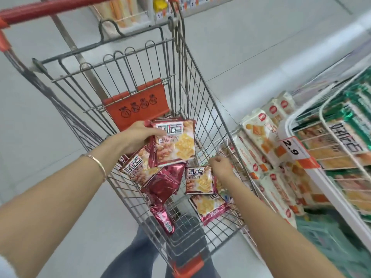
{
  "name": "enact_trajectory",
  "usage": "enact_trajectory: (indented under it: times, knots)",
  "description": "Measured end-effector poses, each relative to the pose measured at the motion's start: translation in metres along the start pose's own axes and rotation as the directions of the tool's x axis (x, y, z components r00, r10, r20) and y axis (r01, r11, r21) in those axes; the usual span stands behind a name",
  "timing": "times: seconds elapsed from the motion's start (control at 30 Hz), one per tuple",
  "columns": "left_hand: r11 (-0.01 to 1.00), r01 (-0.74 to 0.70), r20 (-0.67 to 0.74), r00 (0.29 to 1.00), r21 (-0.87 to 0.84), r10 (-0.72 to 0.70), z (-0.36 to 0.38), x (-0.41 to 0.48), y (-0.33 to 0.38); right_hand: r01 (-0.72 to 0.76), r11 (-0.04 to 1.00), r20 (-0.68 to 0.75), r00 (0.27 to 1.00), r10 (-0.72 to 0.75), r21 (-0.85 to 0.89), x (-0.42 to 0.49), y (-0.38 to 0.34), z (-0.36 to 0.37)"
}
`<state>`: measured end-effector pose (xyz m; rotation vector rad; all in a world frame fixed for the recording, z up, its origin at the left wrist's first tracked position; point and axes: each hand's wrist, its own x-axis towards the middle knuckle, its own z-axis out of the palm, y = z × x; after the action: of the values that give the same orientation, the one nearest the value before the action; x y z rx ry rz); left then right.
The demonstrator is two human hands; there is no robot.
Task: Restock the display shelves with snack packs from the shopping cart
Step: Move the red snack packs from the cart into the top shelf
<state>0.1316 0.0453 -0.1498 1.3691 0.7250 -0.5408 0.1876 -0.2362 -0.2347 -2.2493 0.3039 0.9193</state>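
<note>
- The floor (230,47) is pale grey and smooth, an aisle between store racks.
- A far shelf (210,7) runs along the top of the view, with price labels on its edge and orange packets beside it; it is blurred.
- The display shelves (329,189) stand to the right of the cart, made of white wire fronts on a white frame.
- White-and-orange packets (259,133) are stacked in the lower tier nearest the cart, and green packets (357,97) fill the tier above.
- A price tag (292,150) reading 2.9 hangs on the shelf frame.
- The shopping cart (200,97) is a wire basket with a red handle (60,9) and an orange seat flap (138,105) folded against its back.
- The left hand (138,137) is inside the cart with its fingers curled round the edge of the top snack pack (176,145), a dark red one held face up.
- A second pack (136,167) and a crumpled pack (164,185) hang just under it; how many of these the hand grips is unclear.
- The right hand (220,167) is low by the cart's right wall with its fingers bunched; whether they pinch anything cannot be told.
- A small pack (198,180) lies just beside that hand, and a flat pack (208,207) rests on the cart bottom below it.
- An upended pack (162,217) leans near the cart's front.
- A thin bracelet (99,167) circles the left wrist.
- Legs in jeans (130,257) show under the cart.
</note>
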Motion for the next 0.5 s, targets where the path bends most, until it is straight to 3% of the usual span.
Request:
enact_trajectory:
  times: [0.07, 0.13, 0.3, 0.5]
  knots:
    - [0.964, 0.047, -0.004, 0.999, -0.263, -0.050, -0.004, 0.006, -0.012, -0.079, 0.994, 0.002, 0.997, 0.079, -0.072, 0.009, 0.013, 0.001]
    - [0.932, 0.062, -0.010, 0.998, -0.357, -0.070, -0.008, 0.014, -0.027, -0.149, 0.975, 0.045, 0.986, 0.158, -0.167, 0.016, 0.029, 0.009]
    - [0.950, 0.110, -0.057, 0.990, -0.293, -0.132, -0.014, 0.036, -0.049, -0.248, 0.912, 0.067, 0.957, 0.284, -0.327, 0.037, 0.073, 0.050]
    - [0.984, 0.119, -0.220, 0.965, -0.129, -0.145, -0.005, 0.046, -0.049, -0.345, 0.929, -0.044, 0.939, 0.342, -0.133, 0.049, 0.084, 0.079]
